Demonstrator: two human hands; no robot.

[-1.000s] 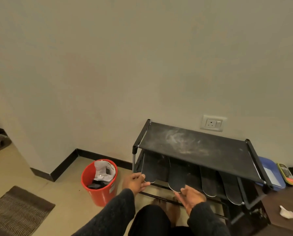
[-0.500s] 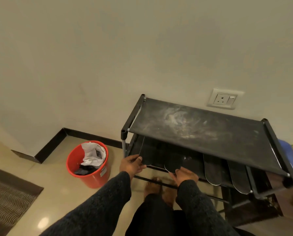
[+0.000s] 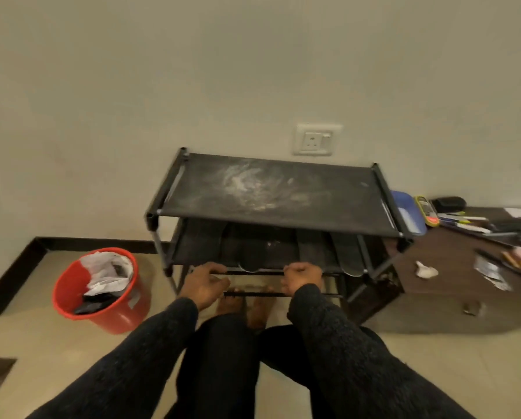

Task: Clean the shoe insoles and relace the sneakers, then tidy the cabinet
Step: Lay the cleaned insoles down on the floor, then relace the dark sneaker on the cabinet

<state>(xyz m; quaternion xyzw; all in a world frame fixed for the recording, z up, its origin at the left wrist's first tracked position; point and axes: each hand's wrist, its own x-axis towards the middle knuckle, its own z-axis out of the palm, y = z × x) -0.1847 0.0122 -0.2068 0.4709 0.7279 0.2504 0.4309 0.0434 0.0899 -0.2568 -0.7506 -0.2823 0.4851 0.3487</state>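
A black shoe rack [image 3: 271, 219] stands against the wall, its top shelf smeared with white dust. Several dark insoles [image 3: 347, 252] lie side by side on the middle shelf, their rounded ends poking over the front edge. My left hand [image 3: 203, 282] is curled around the middle shelf's front bar near its left end. My right hand [image 3: 301, 278] grips the same bar further right. Both sleeves are dark. My bare feet [image 3: 247, 303] show under the rack.
A red bucket [image 3: 120, 313] with crumpled paper and dark scraps sits on the floor to the left. A low brown cabinet [image 3: 452, 285] on the right carries pens, a blue lid, a wallet and a crumpled tissue [image 3: 424, 269]. A mat corner lies at the lower left.
My hands let go of the insoles' edges and closed on the shelf's front bar. The view has tilted down and come closer over the rack.
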